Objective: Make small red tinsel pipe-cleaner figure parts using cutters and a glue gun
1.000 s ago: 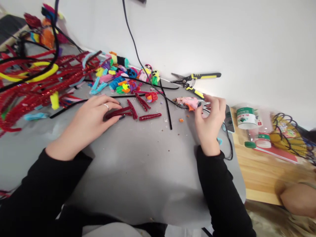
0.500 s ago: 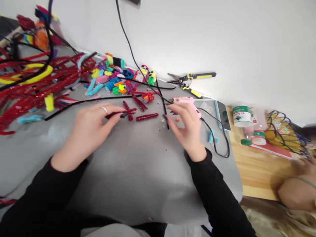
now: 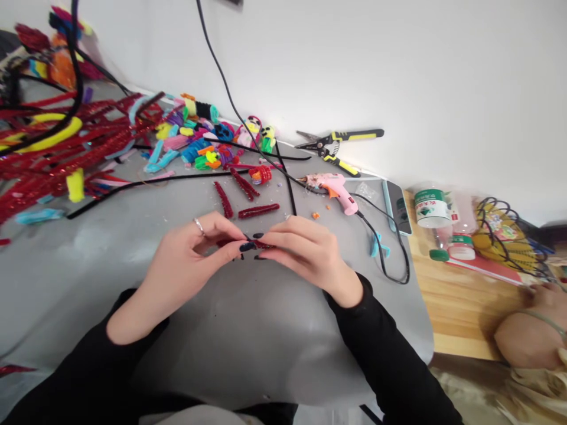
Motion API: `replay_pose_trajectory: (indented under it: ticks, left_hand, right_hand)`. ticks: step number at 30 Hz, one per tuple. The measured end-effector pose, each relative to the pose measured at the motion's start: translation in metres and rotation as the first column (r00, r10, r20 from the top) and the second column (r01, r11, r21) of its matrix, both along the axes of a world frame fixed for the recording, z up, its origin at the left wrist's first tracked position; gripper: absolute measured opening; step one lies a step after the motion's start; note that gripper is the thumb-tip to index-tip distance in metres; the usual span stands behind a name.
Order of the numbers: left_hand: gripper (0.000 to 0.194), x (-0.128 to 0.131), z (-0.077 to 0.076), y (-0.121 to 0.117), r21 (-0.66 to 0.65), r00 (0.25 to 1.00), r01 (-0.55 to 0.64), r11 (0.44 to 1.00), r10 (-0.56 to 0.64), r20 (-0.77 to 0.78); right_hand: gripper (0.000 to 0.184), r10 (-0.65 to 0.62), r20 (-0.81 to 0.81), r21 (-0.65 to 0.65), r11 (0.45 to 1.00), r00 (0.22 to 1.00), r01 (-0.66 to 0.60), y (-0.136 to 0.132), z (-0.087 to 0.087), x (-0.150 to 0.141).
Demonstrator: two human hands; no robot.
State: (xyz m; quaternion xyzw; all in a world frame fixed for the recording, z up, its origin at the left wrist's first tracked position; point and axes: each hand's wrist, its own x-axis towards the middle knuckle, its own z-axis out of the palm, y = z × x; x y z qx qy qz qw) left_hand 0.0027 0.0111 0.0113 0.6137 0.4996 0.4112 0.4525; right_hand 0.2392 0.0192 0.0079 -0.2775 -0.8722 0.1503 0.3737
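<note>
Both my hands meet over the middle of the grey table (image 3: 248, 330). My left hand (image 3: 190, 260), with a ring on one finger, pinches one end of a short red glittery pipe cleaner piece (image 3: 261, 243). My right hand (image 3: 305, 251) pinches its other end. Just beyond them lie three more red pieces (image 3: 258, 210) on the table. A pink glue gun (image 3: 332, 186) rests to the right of those, its black cord (image 3: 390, 260) looping toward the table edge.
A heap of red pipe cleaners (image 3: 53, 153) fills the far left. Colourful small pieces (image 3: 208, 141) sit by the wall. Yellow-handled cutters (image 3: 341, 144), a phone (image 3: 398, 206), jars (image 3: 432, 209) and a wire basket (image 3: 505, 230) lie right. Another person's arm (image 3: 527, 330) shows at lower right.
My right hand left the glue gun and came left to the middle. My left hand lifted a red piece toward me, and both hands now pinch it.
</note>
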Motion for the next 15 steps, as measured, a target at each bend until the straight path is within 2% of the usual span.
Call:
replay_pose_trajectory:
  ticks: [3,5,7,10,12,13,15]
  left_hand:
    - [0.018,-0.003,0.001,-0.006,-0.098,0.997,-0.036,0.995,0.043,0.068]
    - [0.019,-0.005,-0.001,-0.009,-0.147,0.991,-0.012,0.989,0.032,0.133]
    - [0.018,-0.008,-0.004,-0.010,-0.178,0.979,0.026,0.984,0.010,0.203]
    - [0.018,-0.013,-0.012,-0.012,-0.206,0.970,0.046,0.977,0.006,0.241]
    - [0.019,-0.015,-0.016,-0.013,-0.224,0.971,0.030,0.974,0.025,0.236]
    - [0.021,-0.015,-0.017,-0.013,-0.231,0.969,0.019,0.973,0.040,0.245]
    - [0.022,-0.013,-0.018,-0.014,-0.246,0.952,-0.004,0.969,0.079,0.297]
  right_hand:
    - [0.020,-0.027,0.117,0.086,0.996,0.993,0.017,-0.005,-0.001,-0.002]
    - [0.023,-0.038,0.090,0.077,0.997,0.995,0.031,-0.006,-0.004,-0.004]
    - [0.023,-0.044,-0.005,0.004,0.999,0.999,0.044,-0.006,-0.006,-0.005]
    - [0.021,-0.049,-0.149,-0.217,0.976,0.988,0.016,-0.004,-0.006,-0.006]
    - [0.019,-0.051,-0.211,-0.412,0.910,0.976,-0.041,-0.003,-0.005,-0.005]
    - [0.019,-0.056,-0.241,-0.511,0.856,0.969,-0.077,-0.002,-0.004,-0.005]
    - [0.020,-0.077,-0.313,-0.679,0.715,0.947,-0.167,-0.001,-0.002,-0.004]
